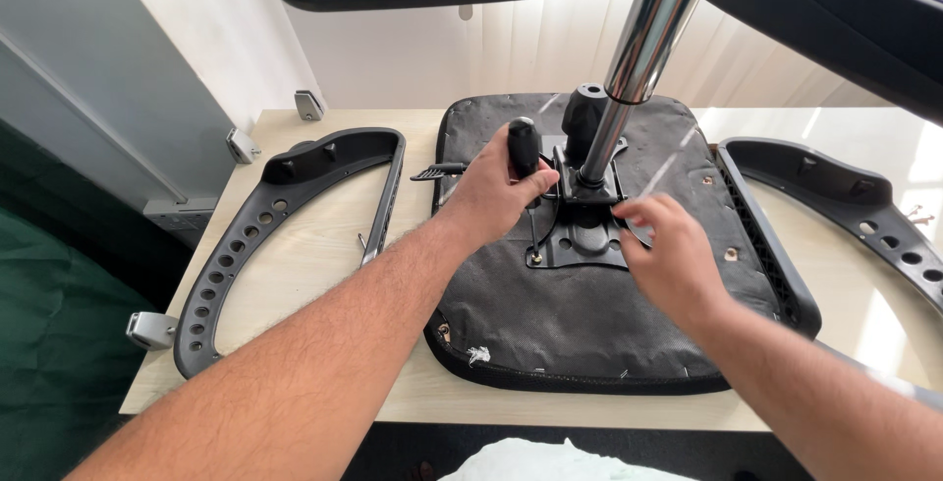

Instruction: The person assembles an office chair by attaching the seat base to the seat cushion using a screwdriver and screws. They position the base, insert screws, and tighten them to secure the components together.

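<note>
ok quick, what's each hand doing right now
Left hand: closed around a black tool handle.
Right hand: open, fingers at the black metal mounting plate.

A seat cushion (580, 314) lies on the table (314, 255), between two armrests (285, 216) (855, 206), the mounting plate (580, 230) on it.

Glossy chrome column (638, 54) — matt cloth seat (550, 314).

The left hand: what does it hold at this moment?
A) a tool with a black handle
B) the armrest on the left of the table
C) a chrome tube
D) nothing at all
A: the left hand is closed around a tool with a black handle, held upright over the metal plate on the underside of the seat; the armrest lies apart on the table.
</note>
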